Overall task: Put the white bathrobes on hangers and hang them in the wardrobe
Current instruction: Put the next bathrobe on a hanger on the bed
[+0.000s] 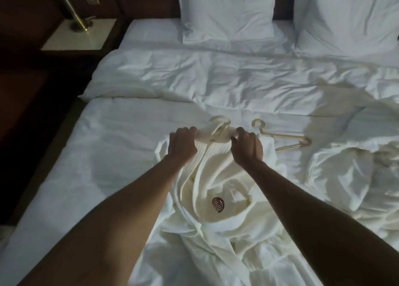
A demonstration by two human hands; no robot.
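While hands (216,144) grip the bathrobe (207,190), a spare hanger (285,140) lies beside

Both hands (216,145) grip bathrobe (207,190) collar on bed (121,156).

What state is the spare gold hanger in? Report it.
Bare and lying flat: the gold hanger rests on the bed beside the bathrobe, no fabric on it.

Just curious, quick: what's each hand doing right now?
Left hand: fingers gripping the bathrobe collar.
Right hand: fingers gripping the same collar, opposite side.
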